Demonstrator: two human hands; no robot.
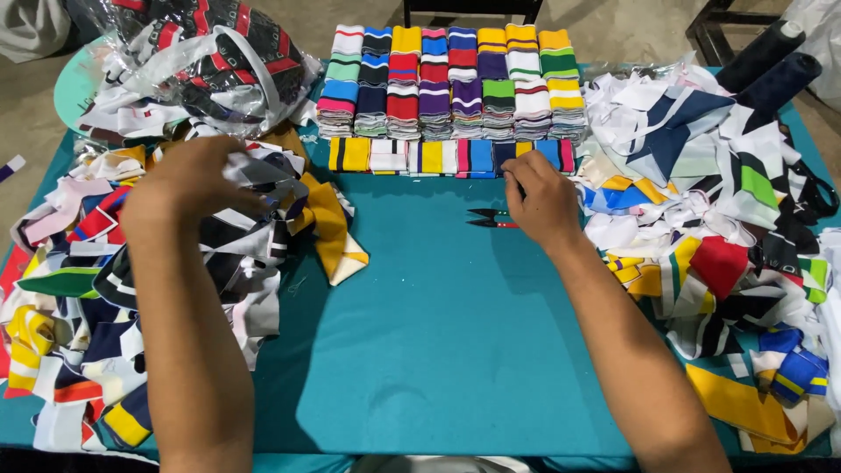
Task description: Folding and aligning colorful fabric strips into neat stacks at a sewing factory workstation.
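Observation:
My left hand [194, 180] rests on top of a loose pile of striped knit fabric strips [96, 289] at the left, its fingers curled into the pieces. My right hand [541, 200] lies on the teal table cover [438, 333] near the middle, fingers bent, next to a pair of small black thread snips [486, 217] with a red part. Whether the right hand grips the snips is unclear. Just behind the right hand lies a row of folded striped strips [447, 156].
Neat stacks of folded multicoloured strips [451, 83] stand at the back centre. Another loose heap of strips [718, 219] covers the right side. A clear plastic bag of dark strips [219, 57] sits back left. Two dark thread cones [775, 61] stand back right.

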